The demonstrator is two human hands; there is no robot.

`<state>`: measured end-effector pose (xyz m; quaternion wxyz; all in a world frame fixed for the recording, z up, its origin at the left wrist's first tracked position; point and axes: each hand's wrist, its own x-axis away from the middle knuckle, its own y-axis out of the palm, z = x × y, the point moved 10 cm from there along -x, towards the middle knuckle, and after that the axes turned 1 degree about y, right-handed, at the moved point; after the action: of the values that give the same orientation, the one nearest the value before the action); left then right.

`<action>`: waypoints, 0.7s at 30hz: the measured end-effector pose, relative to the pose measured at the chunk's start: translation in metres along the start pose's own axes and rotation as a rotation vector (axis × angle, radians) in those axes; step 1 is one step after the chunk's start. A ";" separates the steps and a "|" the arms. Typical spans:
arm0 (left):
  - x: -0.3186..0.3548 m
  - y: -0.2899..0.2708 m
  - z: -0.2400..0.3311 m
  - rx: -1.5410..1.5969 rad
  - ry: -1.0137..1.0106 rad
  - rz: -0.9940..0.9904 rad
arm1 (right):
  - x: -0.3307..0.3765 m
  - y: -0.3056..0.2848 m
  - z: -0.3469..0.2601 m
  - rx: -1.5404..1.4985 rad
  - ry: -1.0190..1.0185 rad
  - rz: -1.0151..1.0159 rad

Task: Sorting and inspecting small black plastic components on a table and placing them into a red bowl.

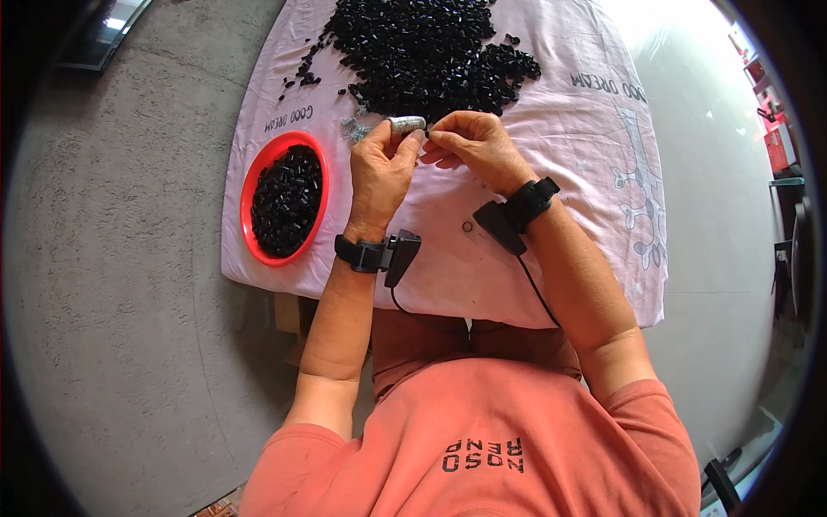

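pink cloth bears a red bowl at left, seemingly for easy reach. upper centre, left hand has a silvery cylinder, gripped or worn unclear; right hand pinches a small black piece.

Grey concrete floor, worktop draped in pale pink printed cloth, bright light at upper right

Coral short-sleeved T-shirt, dark lettering, black wrist straps, thin cables, seemingly reddish-brown trousers
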<state>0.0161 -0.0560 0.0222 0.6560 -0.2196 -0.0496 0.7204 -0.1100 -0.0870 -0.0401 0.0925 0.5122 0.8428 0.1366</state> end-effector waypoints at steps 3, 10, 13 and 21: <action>-0.002 0.000 0.003 -0.087 0.026 0.000 | 0.002 0.004 -0.003 0.002 -0.014 -0.033; -0.008 -0.018 0.012 -0.238 0.086 0.107 | 0.000 0.002 0.002 0.014 -0.014 -0.030; -0.010 -0.020 0.018 -0.240 0.094 0.099 | 0.000 0.000 0.000 0.018 -0.004 -0.005; -0.006 -0.001 0.018 -0.257 0.099 -0.002 | 0.002 0.004 -0.004 -0.009 -0.034 -0.048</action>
<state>0.0100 -0.0574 0.0399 0.6247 -0.3372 -0.1093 0.6958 -0.1084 -0.0840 -0.0346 0.1121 0.4938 0.8526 0.1294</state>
